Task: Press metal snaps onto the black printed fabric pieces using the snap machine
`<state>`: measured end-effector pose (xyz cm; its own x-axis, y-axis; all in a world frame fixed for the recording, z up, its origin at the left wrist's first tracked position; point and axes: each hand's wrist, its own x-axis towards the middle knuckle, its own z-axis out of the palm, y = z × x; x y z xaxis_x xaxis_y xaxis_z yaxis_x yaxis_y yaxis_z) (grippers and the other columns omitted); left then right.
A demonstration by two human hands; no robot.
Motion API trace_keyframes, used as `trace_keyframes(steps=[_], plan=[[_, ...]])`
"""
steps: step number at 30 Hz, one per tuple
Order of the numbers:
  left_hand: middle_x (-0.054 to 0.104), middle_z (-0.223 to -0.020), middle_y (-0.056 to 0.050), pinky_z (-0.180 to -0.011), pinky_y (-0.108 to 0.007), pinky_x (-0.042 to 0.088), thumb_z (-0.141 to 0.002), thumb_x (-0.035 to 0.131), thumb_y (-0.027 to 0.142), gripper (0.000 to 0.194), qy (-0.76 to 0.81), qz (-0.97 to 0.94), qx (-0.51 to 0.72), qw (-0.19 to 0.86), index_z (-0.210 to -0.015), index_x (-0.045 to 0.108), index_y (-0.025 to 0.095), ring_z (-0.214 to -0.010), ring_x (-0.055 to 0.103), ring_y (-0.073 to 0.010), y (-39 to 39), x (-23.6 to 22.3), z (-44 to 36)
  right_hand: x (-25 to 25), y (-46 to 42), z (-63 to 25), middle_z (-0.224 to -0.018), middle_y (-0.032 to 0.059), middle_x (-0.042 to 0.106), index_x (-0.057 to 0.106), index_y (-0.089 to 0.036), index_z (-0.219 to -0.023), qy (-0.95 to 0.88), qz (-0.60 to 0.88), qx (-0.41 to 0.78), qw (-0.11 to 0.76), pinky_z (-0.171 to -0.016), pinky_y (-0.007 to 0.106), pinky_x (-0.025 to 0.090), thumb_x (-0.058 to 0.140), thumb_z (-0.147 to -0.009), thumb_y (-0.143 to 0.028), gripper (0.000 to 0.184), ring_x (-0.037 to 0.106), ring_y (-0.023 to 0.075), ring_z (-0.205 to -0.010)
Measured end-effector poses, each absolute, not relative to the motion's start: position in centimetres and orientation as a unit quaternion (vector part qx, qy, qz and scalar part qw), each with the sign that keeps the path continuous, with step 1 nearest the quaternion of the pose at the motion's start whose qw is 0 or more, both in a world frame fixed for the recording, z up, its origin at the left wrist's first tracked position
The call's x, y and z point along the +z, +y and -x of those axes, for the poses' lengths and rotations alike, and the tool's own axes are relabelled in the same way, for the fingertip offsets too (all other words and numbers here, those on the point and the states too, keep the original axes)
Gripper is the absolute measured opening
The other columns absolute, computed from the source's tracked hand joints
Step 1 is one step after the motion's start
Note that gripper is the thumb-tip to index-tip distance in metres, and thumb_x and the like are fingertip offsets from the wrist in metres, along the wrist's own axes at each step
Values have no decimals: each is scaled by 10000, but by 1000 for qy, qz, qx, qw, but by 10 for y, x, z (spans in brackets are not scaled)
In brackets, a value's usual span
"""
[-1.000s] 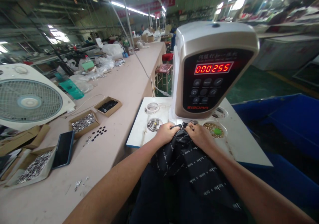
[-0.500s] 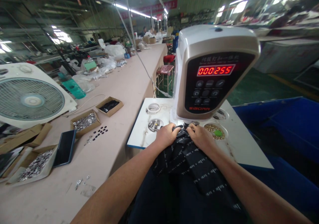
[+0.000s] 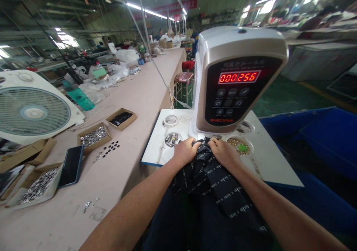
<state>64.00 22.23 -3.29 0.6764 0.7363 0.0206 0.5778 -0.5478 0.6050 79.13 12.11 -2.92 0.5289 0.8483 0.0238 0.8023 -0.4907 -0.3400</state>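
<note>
Black fabric (image 3: 214, 173) with rows of small white print hangs from the front of a snap-fastening machine (image 3: 240, 57) down over my lap. My left hand (image 3: 186, 151) is closed on the fabric's top edge, left of the machine's working point. On the other side my right hand (image 3: 223, 150) pinches the same edge, thumb and fingers together. Between the hands the cloth bunches up under the machine head, which hides the exact contact spot. The red display (image 3: 240, 77) reads 000256.
Round wells in the white machine table (image 3: 275, 161) hold metal parts and brass-coloured pieces (image 3: 240, 147). On the long bench (image 3: 134, 102) at left are small cardboard boxes of metal parts (image 3: 95, 135), a phone (image 3: 71, 165), a fan (image 3: 32, 109) and a teal bottle (image 3: 80, 96).
The display has gone from 000255 to 000256. Both hands keep hold of the fabric in almost the same place; the view has shifted slightly.
</note>
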Motion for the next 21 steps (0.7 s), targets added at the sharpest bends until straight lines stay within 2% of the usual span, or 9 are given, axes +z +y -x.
trace_keyframes(steps=[10, 15, 17, 19, 21], plan=[[743, -997, -60, -806, -309, 452, -965, 497, 524, 334, 381, -864, 142, 297, -986, 683, 247, -965, 668, -253, 223, -34, -640, -31, 119, -792, -904, 103, 766, 667, -211, -924, -475, 855, 86, 191, -655, 301, 315, 373, -1034, -407, 370, 663, 233, -820], [747, -931, -54, -789, -303, 476, -938, 537, 523, 333, 378, -855, 161, 317, -904, 696, 232, -914, 674, -234, 226, -32, -641, -29, 122, -792, -864, 112, 752, 653, -210, -818, -465, 846, 99, 243, -659, 305, 334, 399, -1014, -403, 374, 664, 249, -831], [748, -949, -53, -810, -305, 497, -932, 544, 515, 330, 373, -849, 185, 324, -937, 700, 224, -907, 677, -221, 223, -30, -635, -26, 120, -793, -864, 102, 750, 643, -217, -777, -454, 842, 100, 274, -681, 302, 366, 428, -998, -392, 354, 665, 246, -844], [735, -1066, -87, -910, -349, 507, -947, 506, 479, 353, 377, -838, 232, 318, -1081, 677, 201, -1005, 668, -237, 214, -28, -622, -21, 113, -797, -873, 81, 752, 640, -227, -761, -437, 839, 99, 309, -720, 294, 406, 457, -981, -387, 327, 668, 236, -861], [665, -1248, -143, -1070, -454, 449, -952, 461, 471, 421, 381, -821, 303, 297, -1199, 628, 174, -1216, 585, -289, 199, -25, -603, -15, 97, -804, -890, 59, 758, 653, -237, -771, -413, 836, 95, 348, -769, 288, 441, 467, -976, -411, 327, 675, 227, -886]])
